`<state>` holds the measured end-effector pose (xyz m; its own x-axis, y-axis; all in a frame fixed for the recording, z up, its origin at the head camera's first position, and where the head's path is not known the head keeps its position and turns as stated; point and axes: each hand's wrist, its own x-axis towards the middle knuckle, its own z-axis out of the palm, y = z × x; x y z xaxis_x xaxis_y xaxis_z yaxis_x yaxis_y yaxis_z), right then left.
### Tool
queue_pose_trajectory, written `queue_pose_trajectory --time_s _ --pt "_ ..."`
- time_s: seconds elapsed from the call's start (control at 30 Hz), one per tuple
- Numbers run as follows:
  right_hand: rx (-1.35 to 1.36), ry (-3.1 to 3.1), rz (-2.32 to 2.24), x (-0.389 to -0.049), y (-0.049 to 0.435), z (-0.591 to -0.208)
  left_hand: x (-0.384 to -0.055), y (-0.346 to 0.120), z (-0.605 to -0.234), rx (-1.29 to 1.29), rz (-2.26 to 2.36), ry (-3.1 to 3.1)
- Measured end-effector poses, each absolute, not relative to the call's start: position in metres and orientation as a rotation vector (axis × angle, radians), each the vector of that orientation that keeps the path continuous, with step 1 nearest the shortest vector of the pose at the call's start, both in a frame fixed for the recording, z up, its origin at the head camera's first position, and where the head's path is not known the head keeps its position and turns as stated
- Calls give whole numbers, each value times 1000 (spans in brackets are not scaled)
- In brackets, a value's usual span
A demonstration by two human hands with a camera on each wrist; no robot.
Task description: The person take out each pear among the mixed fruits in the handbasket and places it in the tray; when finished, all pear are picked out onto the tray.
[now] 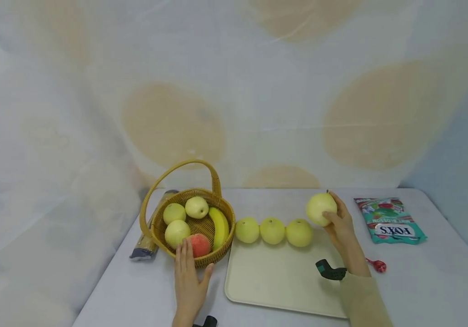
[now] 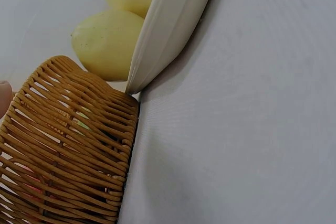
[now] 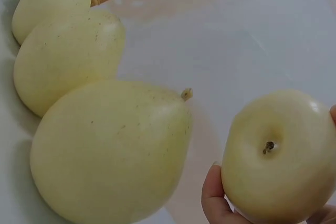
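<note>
My right hand [image 1: 342, 227] grips a pale yellow pear [image 1: 321, 209] above the back right of the cream tray [image 1: 275, 277]. In the right wrist view, the dimpled end of this pear [image 3: 278, 156] faces the camera between the fingers and thumb. Three similar pears [image 1: 272, 230] stand in a row along the tray's back edge. With fingers straight, my left hand [image 1: 190, 281] lies at the front rim of a wicker basket [image 1: 227, 211], its fingertips by a red peach [image 1: 199, 245]. Also in the basket are a banana [image 1: 219, 228] and several pale yellow-green fruits [image 1: 177, 233].
A teal and red FOX'S candy bag [image 1: 391, 221] lies at the right of the table. Near my right wrist is a small red wrapped item [image 1: 378, 265]. Partly behind the basket, a long brownish packet [image 1: 146, 247] lies on the left. The basket's tall handle [image 1: 191, 162] arches upward.
</note>
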<state>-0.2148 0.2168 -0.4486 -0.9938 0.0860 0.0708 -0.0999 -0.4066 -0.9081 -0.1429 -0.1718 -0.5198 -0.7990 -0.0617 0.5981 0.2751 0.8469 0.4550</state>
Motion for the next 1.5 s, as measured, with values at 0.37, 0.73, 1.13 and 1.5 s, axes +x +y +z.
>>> queue_pose_trajectory --time_s 0.37,0.73,1.13,1.5 --pt "-26 -1635 2578 -203 230 -472 -143 -175 -520 -170 -706 -2386" --pt "-151 -1691 2516 -199 236 -480 -144 -172 -521 -181 -706 -2380" --pt "-86 -1545 2603 -201 238 -492 -145 -172 -521 -192 -715 -2362" --pt "-74 -1339 2645 -204 241 -504 -145 -172 -521 -185 -721 -2368"
